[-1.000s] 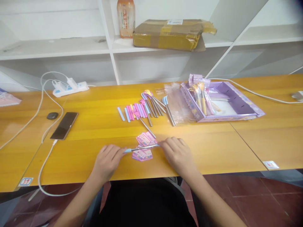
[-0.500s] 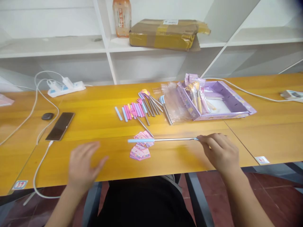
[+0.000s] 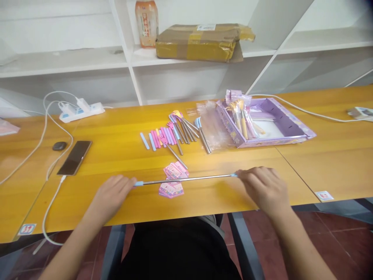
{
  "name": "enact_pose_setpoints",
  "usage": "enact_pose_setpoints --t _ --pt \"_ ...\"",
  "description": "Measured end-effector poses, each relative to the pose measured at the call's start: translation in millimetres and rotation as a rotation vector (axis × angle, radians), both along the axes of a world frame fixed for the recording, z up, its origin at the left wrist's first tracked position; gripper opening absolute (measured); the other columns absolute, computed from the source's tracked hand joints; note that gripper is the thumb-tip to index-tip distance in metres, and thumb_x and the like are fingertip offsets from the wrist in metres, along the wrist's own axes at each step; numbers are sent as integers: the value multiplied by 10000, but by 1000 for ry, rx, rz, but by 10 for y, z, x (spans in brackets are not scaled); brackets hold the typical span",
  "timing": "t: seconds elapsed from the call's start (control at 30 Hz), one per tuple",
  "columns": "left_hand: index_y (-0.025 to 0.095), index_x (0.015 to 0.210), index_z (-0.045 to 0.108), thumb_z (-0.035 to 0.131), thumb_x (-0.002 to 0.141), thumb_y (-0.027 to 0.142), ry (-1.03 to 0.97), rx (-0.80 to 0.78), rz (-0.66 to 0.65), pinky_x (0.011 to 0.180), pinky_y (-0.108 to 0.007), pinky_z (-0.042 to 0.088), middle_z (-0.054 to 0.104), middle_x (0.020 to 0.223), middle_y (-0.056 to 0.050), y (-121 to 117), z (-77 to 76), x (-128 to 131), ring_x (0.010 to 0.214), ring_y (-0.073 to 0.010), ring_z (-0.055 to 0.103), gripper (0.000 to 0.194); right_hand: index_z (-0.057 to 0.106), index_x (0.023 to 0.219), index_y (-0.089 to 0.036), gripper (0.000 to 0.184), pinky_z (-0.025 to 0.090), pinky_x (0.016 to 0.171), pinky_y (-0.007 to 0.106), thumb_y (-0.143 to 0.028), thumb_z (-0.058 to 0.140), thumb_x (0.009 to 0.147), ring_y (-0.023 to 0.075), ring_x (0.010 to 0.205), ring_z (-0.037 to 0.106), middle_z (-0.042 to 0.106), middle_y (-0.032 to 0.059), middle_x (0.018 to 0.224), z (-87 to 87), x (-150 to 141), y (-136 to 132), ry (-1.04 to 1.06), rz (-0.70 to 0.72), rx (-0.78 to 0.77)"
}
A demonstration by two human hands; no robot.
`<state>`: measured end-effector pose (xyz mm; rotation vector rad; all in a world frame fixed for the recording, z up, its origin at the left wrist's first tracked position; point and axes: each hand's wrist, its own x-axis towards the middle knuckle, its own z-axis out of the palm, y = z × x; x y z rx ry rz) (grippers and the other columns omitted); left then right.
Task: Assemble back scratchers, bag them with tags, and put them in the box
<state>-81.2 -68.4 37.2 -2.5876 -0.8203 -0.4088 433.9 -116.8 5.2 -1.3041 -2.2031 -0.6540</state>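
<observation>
A long thin metal rod with blue ends (image 3: pixel 186 179) stretches level above the yellow table (image 3: pixel 122 202). My left hand (image 3: pixel 112 196) is closed on its left blue tip, and my right hand (image 3: pixel 266 188) is closed on its right end. Under the middle of the rod lie small pink cards (image 3: pixel 172 181). Farther back lies a row of pink and blue sleeves (image 3: pixel 159 139), beside several short metal rods with coloured hand-shaped tips (image 3: pixel 186 130).
A purple box (image 3: pixel 291 124) with wrapped sticks stands at the back right, clear bags (image 3: pixel 214 124) beside it. At the left lie a phone (image 3: pixel 74 157), a black puck (image 3: pixel 59 146), a power strip (image 3: pixel 80 110) and white cables. Shelves behind hold a cardboard parcel (image 3: pixel 201 42) and a bottle (image 3: pixel 146 22).
The rod was short between both hands; my right hand drew it out to the right to full length. My left hand let go, swung left, and now grips the left tip again.
</observation>
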Motion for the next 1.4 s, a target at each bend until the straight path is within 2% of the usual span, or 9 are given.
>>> enact_pose_setpoints --t 0.17,0.33,0.57,0.7,0.97,1.07,1.17,1.27,1.4 --pt "195 1138 672 493 1117 196 -13 -92 106 777 -382 516 697 865 -48 81 18 -647 791 -237 644 180 657 948 -261 202 477 750 316 -108 788 959 175 749 648 750 6 801 -218 776 165 -18 -71 70" --pt "191 1081 676 485 1128 233 -21 -118 167 756 -378 510 681 842 -48 26 -47 -878 775 -243 624 201 680 863 -307 207 508 728 328 -189 836 929 174 714 701 789 37 798 -408 1083 142 79 -143 47" --pt "179 1093 721 464 1145 305 -33 -134 212 809 -403 533 723 895 -82 55 -237 -888 838 -273 675 291 704 916 -338 110 557 799 388 -404 777 966 237 801 747 806 91 900 -499 1107 29 181 -238 -115" --pt "170 1157 727 480 1145 337 -57 -157 202 846 -415 548 743 949 -91 87 -329 -864 866 -280 698 298 704 995 -324 67 565 834 394 -385 680 1005 265 901 748 772 90 938 -454 940 -12 176 -266 -221" --pt "194 1200 739 501 1150 359 -171 -173 157 810 -356 574 780 980 -74 112 -353 -849 848 -241 742 294 708 967 -269 41 544 748 373 -230 700 977 254 804 711 750 54 851 -309 777 -3 87 -277 -58" --pt "185 1203 727 513 1152 328 -252 -202 70 772 -299 580 788 944 -57 29 -381 -478 814 -199 752 262 701 1013 -238 58 536 754 349 -186 674 1012 224 816 700 738 53 897 -233 417 110 94 -123 -87" --pt "182 1200 729 504 1157 318 -292 -181 43 673 -265 555 794 924 -56 -118 -445 182 759 -176 747 266 695 1085 -200 97 520 843 370 -155 614 1058 239 923 672 729 85 987 -80 -417 242 63 77 -177" --pt "195 1233 736 468 1157 267 -354 -211 138 578 -258 500 781 883 -52 -220 -470 727 661 -161 703 288 673 919 -197 227 425 709 360 -103 545 1081 218 780 562 664 61 844 151 -1253 342 -46 260 -114" --pt "203 1249 728 474 1155 339 -367 -376 188 676 -293 539 803 1001 -94 -123 -322 830 797 -212 755 303 667 867 -208 295 364 691 376 -90 519 1093 222 765 493 636 59 826 449 -1607 475 -88 292 -42"
